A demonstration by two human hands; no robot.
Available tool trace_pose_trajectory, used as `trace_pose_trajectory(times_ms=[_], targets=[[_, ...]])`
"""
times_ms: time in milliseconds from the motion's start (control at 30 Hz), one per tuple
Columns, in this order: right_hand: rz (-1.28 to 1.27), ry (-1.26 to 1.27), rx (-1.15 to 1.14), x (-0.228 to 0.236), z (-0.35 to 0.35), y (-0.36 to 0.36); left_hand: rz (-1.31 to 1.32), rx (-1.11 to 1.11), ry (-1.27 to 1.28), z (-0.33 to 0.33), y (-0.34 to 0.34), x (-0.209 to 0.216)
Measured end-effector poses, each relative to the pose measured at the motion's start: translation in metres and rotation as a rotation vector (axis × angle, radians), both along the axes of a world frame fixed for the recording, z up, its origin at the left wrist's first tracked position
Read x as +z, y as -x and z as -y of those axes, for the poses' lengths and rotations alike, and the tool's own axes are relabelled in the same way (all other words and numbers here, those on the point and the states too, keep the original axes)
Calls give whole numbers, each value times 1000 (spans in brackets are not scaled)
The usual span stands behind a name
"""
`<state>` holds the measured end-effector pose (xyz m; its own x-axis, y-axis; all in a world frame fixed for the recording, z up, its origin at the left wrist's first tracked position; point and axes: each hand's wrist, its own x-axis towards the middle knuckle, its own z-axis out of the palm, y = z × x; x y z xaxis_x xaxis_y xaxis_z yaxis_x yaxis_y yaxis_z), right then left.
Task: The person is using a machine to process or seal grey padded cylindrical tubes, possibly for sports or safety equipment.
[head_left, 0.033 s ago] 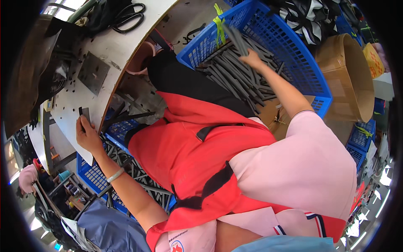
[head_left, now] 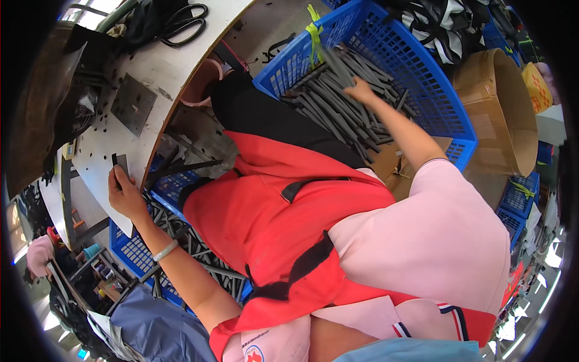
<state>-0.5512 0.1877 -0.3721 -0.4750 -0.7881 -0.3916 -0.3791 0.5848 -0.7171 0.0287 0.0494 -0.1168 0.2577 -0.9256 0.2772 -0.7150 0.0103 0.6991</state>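
My right hand (head_left: 360,92) is closed on a dark grey strip (head_left: 338,69), perhaps more than one; motion blurs it. It is over the large blue basket (head_left: 416,60), above a loose pile of similar grey strips (head_left: 329,111). On the left, my left hand (head_left: 125,192) pinches a small, flat, dark grey piece (head_left: 122,161) at the edge of the white table (head_left: 96,175). The fingers partly cover that piece. A dark square plate (head_left: 134,104) lies on the tabletop just beyond this hand.
Black-handled scissors (head_left: 186,25) rest on the table's far part. Below my left forearm stands another blue basket (head_left: 129,247) with grey strips. A pink bucket (head_left: 202,84) is under the table edge. An open cardboard box (head_left: 488,114) stands right of the large basket.
My right hand has shifted very slightly left and down, and the strip in it has dropped a little toward the pile. My left hand has barely moved.
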Motion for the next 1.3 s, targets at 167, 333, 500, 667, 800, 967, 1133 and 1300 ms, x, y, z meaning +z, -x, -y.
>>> trace_pose_trajectory(times_ms=[167, 333, 500, 667, 800, 967, 1133, 1300], targets=[[-44, -124, 135, -106, -52, -35, 176, 38, 89, -2, 1, 0], [-186, -321, 362, -94, -24, -59, 137, 64, 122, -7, -11, -7], [7, 222, 156, -38, 43, -29, 86, 31, 147, 5, 12, -4], [20, 833, 307, 201, 128, -130, 114, 50, 136, -9, -6, -4], [-345, 1144, 595, 269, 197, -174, 83, 30, 143, -7, 4, -3], [-808, 626, 889, 279, 281, -195, -245, -13, 54, -10, -2, 2], [-839, 250, 989, 289, 294, -206, -579, -147, -212, -17, 1, 23], [-735, 216, 1035, 316, 241, -215, -679, -333, -277, -39, 17, 36]])
